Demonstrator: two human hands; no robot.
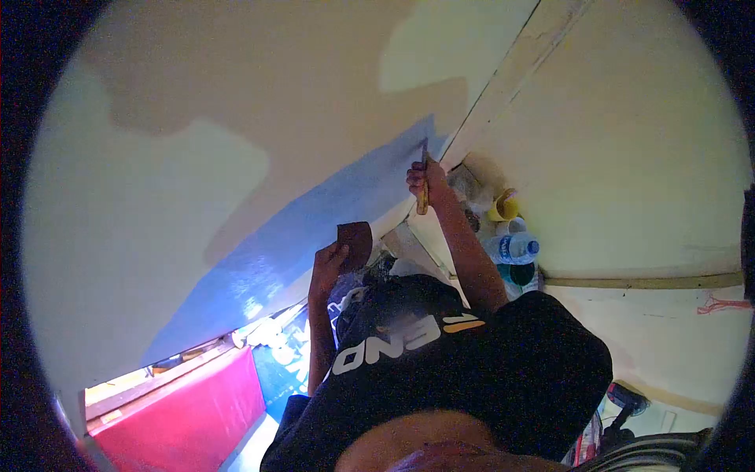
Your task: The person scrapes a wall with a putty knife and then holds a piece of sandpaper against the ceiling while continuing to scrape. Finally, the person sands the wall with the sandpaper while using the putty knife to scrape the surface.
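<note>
My right hand (pixel 429 179) is closed around a slim tool with a yellowish wooden handle (pixel 423 203); whether it is a brush or a scraper I cannot make out. Its narrow dark end points up at the upper tip of a blue patch (pixel 314 212) on the pale wall, close to the corner seam. Lower and to the left, my left hand (pixel 326 267) grips a flat dark brown piece (pixel 355 245) by its edge, thumb across its face. This piece is held in front of the wall, just below the blue patch.
A water bottle (pixel 515 248), a yellow cup (pixel 504 205) and a white cup (pixel 511 226) stand together right of my right forearm. A pink-red panel (pixel 181 413) lies at lower left under a bright gap. A ledge (pixel 645 281) runs along the right wall.
</note>
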